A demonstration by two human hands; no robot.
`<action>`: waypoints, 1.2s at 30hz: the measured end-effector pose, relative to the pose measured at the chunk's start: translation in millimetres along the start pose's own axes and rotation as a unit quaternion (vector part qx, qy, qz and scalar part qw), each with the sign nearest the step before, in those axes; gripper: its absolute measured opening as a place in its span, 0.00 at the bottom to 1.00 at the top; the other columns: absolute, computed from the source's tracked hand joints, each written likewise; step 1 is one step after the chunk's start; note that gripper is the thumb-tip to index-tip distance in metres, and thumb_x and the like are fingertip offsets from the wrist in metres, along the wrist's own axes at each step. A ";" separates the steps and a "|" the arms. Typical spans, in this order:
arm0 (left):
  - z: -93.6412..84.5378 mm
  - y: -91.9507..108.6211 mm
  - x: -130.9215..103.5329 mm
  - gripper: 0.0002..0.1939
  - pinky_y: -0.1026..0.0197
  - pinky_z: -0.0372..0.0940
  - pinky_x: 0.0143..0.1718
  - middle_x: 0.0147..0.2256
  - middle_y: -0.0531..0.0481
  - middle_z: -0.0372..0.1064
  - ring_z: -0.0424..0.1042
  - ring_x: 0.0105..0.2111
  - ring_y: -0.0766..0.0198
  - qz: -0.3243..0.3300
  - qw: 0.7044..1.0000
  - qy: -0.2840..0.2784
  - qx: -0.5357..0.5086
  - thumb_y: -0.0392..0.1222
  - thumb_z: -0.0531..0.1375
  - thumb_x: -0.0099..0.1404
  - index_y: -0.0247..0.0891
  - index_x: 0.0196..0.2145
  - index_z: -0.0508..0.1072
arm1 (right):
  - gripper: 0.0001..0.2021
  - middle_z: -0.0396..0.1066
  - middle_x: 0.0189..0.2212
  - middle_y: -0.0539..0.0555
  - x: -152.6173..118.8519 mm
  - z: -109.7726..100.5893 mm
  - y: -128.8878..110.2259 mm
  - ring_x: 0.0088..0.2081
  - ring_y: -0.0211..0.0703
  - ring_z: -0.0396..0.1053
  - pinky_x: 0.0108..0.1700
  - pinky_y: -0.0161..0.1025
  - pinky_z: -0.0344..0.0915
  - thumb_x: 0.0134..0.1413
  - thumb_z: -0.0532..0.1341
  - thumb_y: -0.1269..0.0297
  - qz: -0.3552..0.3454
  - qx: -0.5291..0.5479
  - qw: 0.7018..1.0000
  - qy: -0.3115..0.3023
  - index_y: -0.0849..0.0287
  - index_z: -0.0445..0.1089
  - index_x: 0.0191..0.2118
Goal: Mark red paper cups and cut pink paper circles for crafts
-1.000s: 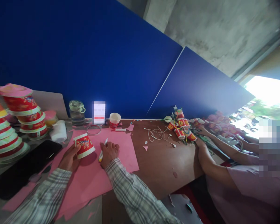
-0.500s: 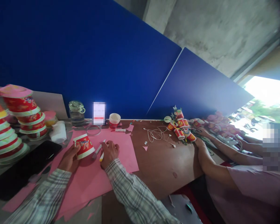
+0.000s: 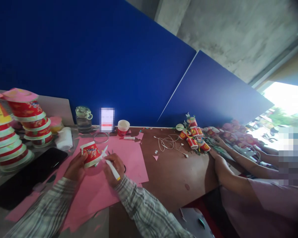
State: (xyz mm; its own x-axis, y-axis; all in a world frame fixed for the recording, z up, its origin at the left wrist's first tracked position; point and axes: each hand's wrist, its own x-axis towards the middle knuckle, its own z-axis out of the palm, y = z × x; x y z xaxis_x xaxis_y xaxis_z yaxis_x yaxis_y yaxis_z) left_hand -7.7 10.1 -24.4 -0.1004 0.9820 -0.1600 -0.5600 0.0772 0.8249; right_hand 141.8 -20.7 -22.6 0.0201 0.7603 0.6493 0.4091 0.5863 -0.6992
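Observation:
My left hand (image 3: 76,165) is closed around the side of a red paper cup (image 3: 90,153) with a printed pattern and white edges, tilted above pink paper (image 3: 131,162). Just right of it, my right hand (image 3: 113,168) is closed on a white marker (image 3: 113,169) with a yellow end that points toward me. Scissors (image 3: 104,152) appear to be in the same hand: pale blades reach toward the cup's right edge, and a dark loop shows behind the fingers. How the fingers grip the scissors is partly hidden.
Stacks of red cups (image 3: 37,123) and a black phone-like slab (image 3: 27,177) lie left. Behind are a water jug (image 3: 83,120), a blurred screen (image 3: 107,119), another cup (image 3: 123,127) and a tape-like ring (image 3: 101,137). White earphones (image 3: 167,142) lie right, near a co-worker's arms (image 3: 235,178).
My right hand has turned, so the marker now slants with its yellow end toward me. Scissor blades have come up beside the cup. My left hand keeps the cup almost in place.

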 end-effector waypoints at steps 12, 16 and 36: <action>6.4 -0.4 -2.2 0.24 0.58 0.64 0.27 0.31 0.42 0.70 0.68 0.31 0.56 0.031 0.999 0.008 0.012 0.51 0.61 0.42 0.34 0.36 0.69 | 0.12 0.72 0.32 0.56 -1.7 -6.1 -15.3 0.36 0.42 0.72 0.40 0.39 0.67 0.57 0.50 0.64 -0.057 0.098 0.993 -0.030 0.60 0.68 0.40; 13.4 4.6 -6.6 0.29 0.55 0.64 0.32 0.35 0.40 0.69 0.68 0.36 0.53 0.031 0.999 -0.022 0.004 0.49 0.63 0.40 0.34 0.41 0.68 | 0.12 0.72 0.28 0.55 1.6 -5.1 -15.7 0.33 0.43 0.72 0.50 0.47 0.63 0.57 0.49 0.61 -0.086 0.080 0.993 0.008 0.60 0.68 0.36; 14.6 12.1 -12.6 0.17 0.60 0.65 0.27 0.25 0.47 0.69 0.68 0.29 0.59 -0.008 1.000 0.014 -0.011 0.45 0.64 0.38 0.36 0.28 0.71 | 0.11 0.73 0.33 0.56 -3.5 -3.9 -10.9 0.42 0.43 0.72 0.44 0.40 0.67 0.56 0.50 0.63 -0.079 0.090 0.991 -0.059 0.59 0.68 0.38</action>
State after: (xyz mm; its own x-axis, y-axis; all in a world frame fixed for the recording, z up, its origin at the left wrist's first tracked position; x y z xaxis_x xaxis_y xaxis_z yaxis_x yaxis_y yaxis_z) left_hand -1.2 1.2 -4.5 -0.1133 0.9756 -0.1882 -0.5802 0.0888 0.8096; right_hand 140.8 -30.8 -16.0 -0.1421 0.6761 0.7229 0.2287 0.7330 -0.6406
